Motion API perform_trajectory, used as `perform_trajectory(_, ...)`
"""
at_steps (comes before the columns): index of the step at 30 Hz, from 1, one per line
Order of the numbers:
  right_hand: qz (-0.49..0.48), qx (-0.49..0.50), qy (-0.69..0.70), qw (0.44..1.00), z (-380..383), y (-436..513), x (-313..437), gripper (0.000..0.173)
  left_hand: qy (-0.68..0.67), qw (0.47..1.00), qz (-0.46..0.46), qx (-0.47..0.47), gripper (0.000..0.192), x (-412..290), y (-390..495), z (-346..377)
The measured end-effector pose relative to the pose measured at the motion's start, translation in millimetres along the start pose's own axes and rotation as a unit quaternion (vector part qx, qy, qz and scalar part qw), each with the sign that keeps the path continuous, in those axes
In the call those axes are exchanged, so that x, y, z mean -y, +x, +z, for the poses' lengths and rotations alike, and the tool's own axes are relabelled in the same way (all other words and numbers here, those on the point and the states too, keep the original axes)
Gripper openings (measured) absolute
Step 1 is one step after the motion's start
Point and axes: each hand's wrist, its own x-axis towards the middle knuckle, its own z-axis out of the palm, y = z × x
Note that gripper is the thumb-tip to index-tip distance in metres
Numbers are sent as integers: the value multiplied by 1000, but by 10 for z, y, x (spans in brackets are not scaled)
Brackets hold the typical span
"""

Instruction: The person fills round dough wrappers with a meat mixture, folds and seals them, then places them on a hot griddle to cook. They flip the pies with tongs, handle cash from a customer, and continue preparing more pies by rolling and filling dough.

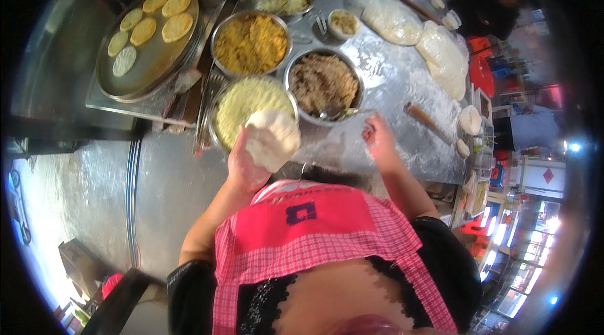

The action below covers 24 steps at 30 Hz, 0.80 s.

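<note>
On my left hand point(245, 163) rests a flattened round of dough point(273, 141), its middle dipped and its far edge raised, with my thumb along its left side. It overlaps the near rim of a steel bowl of pale yellow-green shredded filling point(247, 104). My right hand point(379, 137) has its fingers curled close to the handle end of a metal spoon point(359, 111); whether they grip it is unclear. The spoon's head lies in a steel bowl of brown minced filling point(321, 80). Behind these stands a steel bowl of yellow filling point(252, 42).
Several flatbreads point(177, 27) lie on a round griddle point(155, 71) at the left. A rolling pin point(427, 122) and plastic-covered dough point(394, 16) rest on the floured metal table point(382, 75). Further back are a mixed-filling bowl point(283, 0) and a small bowl point(344, 23). People are nearby at the right.
</note>
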Motion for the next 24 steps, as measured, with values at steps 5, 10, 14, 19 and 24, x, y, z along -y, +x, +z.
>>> perform_trajectory(5, -46, 133, -203, 969, 96, 415, 180, 28, 57, 997, 21, -44, 55, 437, 189, 50)
perform_trajectory(10, -327, 299, -484, 755, 346, 521, 299, 24, 100, 994, 9, -52, 55, 938, 473, 223)
perform_trajectory(14, -360, 351, -572, 648, 513, 531, 397, 25, 88, 994, 31, -54, 56, 1142, 548, 313)
perform_trajectory(19, -385, 338, -494, 702, 557, 765, 541, 27, 83, 989, 43, -118, 61, 1248, 410, 217)
perform_trajectory(24, -507, 332, -484, 631, 764, 884, 376, 25, 75, 981, 43, -176, 57, 1350, 418, 85)
